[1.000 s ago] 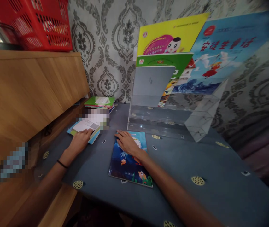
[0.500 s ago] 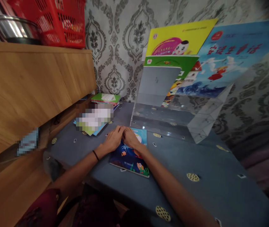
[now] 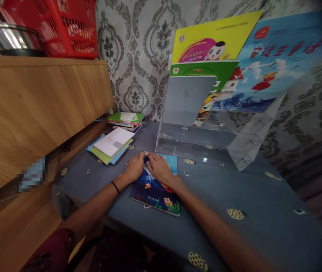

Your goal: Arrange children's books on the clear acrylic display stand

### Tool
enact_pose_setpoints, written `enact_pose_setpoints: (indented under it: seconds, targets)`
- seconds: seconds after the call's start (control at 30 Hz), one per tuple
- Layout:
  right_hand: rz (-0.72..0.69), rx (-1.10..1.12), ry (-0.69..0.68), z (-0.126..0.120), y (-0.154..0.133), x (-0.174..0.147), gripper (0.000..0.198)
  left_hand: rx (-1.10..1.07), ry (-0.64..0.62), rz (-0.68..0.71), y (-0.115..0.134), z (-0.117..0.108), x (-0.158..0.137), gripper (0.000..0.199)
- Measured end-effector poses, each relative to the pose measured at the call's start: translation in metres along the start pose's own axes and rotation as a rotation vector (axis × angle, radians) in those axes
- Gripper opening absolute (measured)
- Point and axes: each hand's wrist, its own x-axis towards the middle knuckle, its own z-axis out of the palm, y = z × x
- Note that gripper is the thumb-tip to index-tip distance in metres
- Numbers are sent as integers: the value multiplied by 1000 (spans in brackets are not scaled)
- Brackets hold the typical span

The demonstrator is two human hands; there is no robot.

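Two bare hands work at a dark-blue bk. (image 3: 153,192) w/ fish printed on its cover, lying flat on the grey tbl. (image 3: 265,189) directly in front of the person. R hand (image 3: 161,170): palm down on the upper cover, fingers loosely bent toward the top-L corner. L hand (image 3: 136,167): at the upper-L edge, fingertips close to the R hand's. Whether either hand pinches the cover cannot be told; fingertips partly hidden. L wrist: black band (image 3: 115,187). Adj. L: small bk. pile (image 3: 112,141), white bklt. on top, well clear of both hands. Behind it: 2nd stack (image 3: 125,118), green on top. Rear R: clear stand (image 3: 247,141) holding several upright bks., incl. yellow bk. (image 3: 214,34) and light-blue bk. (image 3: 287,62).
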Motion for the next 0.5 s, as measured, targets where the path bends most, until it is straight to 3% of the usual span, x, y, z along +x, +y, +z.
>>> enact_pose_setpoints:
  seconds: [0.17,0.27,0.4,0.5]
  targets:
    - [9,-32,27,-13,28,-34,42,81,-9,70,-2,-14,-4,35]
    - [59,-21,38,-17,34,-45,43,302,102,84,-16,-42,-10,33]
    - [79,-2,37,-20,32,-46,42,618,211,-103,-42,-84,-16,36]
    - [85,15,53,-22,30,-45,40,715,71,-204,-56,-101,-17,39]
